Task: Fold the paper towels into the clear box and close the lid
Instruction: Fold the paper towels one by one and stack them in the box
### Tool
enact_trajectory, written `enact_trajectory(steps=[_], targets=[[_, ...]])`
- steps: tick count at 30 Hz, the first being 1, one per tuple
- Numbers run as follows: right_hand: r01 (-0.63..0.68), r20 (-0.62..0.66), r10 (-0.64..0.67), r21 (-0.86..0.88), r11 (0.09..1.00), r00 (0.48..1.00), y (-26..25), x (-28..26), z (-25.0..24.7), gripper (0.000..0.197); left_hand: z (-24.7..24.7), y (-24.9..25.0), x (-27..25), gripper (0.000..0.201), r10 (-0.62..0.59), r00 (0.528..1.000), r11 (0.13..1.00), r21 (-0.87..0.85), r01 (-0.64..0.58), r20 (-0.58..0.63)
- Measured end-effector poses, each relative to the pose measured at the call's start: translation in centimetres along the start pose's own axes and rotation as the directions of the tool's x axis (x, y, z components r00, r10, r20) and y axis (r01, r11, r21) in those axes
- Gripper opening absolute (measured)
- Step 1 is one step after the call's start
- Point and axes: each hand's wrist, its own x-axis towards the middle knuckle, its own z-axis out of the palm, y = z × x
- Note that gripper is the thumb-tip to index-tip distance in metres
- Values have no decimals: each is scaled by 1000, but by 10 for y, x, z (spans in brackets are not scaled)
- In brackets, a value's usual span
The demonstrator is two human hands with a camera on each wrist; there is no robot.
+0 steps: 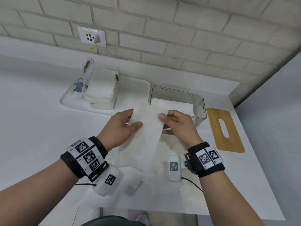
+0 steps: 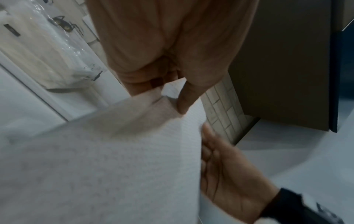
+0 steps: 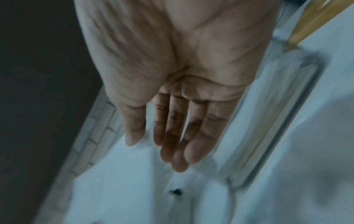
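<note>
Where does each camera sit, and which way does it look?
Head: on the head, facing down at the white counter; left hand, right hand and forearms at a white paper towel.
Left wrist: along the left palm, toward the pinched towel.
Right wrist: along the right palm, over the clear plastic box.
Shared: head and left wrist show the towel.

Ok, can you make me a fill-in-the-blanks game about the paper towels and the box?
1. Both hands hold up one white paper ____.
2. The clear box has towels inside, and its top is ____.
3. The wooden lid lies on the counter to the ____ of the box.
4. The opened towel pack sits on a white ____.

Missing words: towel; open; right; tray
</note>
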Motion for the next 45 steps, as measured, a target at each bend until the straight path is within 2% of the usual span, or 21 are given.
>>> enact_trajectory(steps=[1,2,3,5,6,7,9,11,13,16,19,22,24,30,37,45], targets=[[-28,-37,26,-55,998,999,6,1,-9,12,-4,0,0,13,1,1000,1000,5,-1,-30],[-49,-84,33,-197,979,996,17,4,-21,13,-8,-2,0,12,1,998,1000,-2,-2,-57],[-72,-102,32,-414,907,994,30,8,-35,16,-13,-2,0,12,4,997,1000,-11,-5,-79],[-130,-61,136,-801,584,989,59,13,-55,31,-25,-3,-1,15,21,993,999,-23,-23,-115],[-144,-54,204,-877,457,977,71,15,-60,42,-31,-4,-1,17,29,991,999,-31,-34,-131],[-156,-58,244,-900,407,968,79,16,-61,50,-37,-5,-1,19,32,989,998,-40,-39,-147],[-158,-64,224,-888,432,973,86,18,-61,56,-47,-6,-3,23,31,983,997,-57,-41,-180],[-156,-93,155,-870,468,984,85,20,-64,54,-55,-7,-3,25,27,978,997,-67,-41,-205],[-210,-162,148,-881,424,976,84,19,-72,55,-62,-8,-5,25,29,974,997,-66,-45,-224],[-270,-198,245,-912,309,949,87,16,-87,55,-70,-11,-8,25,35,968,997,-59,-51,-249],[-255,-176,231,-889,380,957,89,14,-91,38,-71,-13,-11,24,25,968,998,-42,-37,-251],[-201,-164,119,-837,509,979,86,12,-91,15,-71,-13,-11,23,18,965,999,-32,-28,-261],[-156,-169,34,-787,597,985,82,11,-91,8,-72,-12,-11,24,22,964,999,-29,-31,-264],[20,-86,-113,-701,713,990,62,10,-83,10,-76,-13,-10,24,7,959,1000,-26,-15,-285],[139,24,-146,-480,866,989,39,11,-65,15,-80,-15,-8,18,-36,943,999,-43,22,-331],[278,154,-246,-240,930,957,6,9,-40,13,-87,-17,-10,19,-54,929,999,-16,52,-365]])
